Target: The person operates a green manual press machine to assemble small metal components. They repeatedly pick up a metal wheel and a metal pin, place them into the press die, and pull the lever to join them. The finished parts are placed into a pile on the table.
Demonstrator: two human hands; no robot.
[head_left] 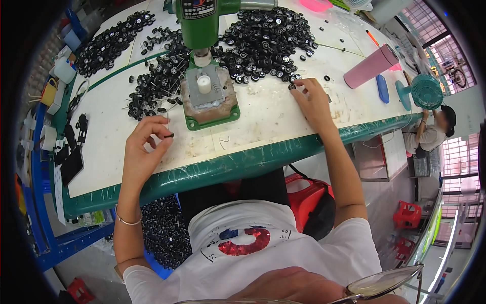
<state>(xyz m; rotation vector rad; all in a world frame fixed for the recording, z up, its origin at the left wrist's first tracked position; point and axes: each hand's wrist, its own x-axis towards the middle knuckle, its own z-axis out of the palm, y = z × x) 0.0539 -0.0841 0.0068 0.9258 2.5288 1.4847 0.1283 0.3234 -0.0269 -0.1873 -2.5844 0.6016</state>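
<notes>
The left hand (143,147) is raised just above the white worktop with a green taped edge (243,162), its thumb and forefinger pinched on a small black toy wheel on a thin metal axle (169,135), the other fingers curled loosely behind. The right hand (311,99) lies palm-down farther across the worktop, fingers bent, its fingertips closed on a single small black plastic wheel (292,86) at the near edge of the large heap of black wheels with pale hubs (266,40). Between the two hands stands the green bench press (205,20), its grey base plate (208,96) carrying a short white cylindrical fixture (203,84). To the left of the press lies a scattered pile of black wheels already on axles (157,83) (the thin pins stick out in all directions), and another dark heap (114,43) sits at the far left corner. A pink cylindrical tumbler (370,67) lies on its side well right of the right hand, with a small teal desk fan (424,92) beyond it.
</notes>
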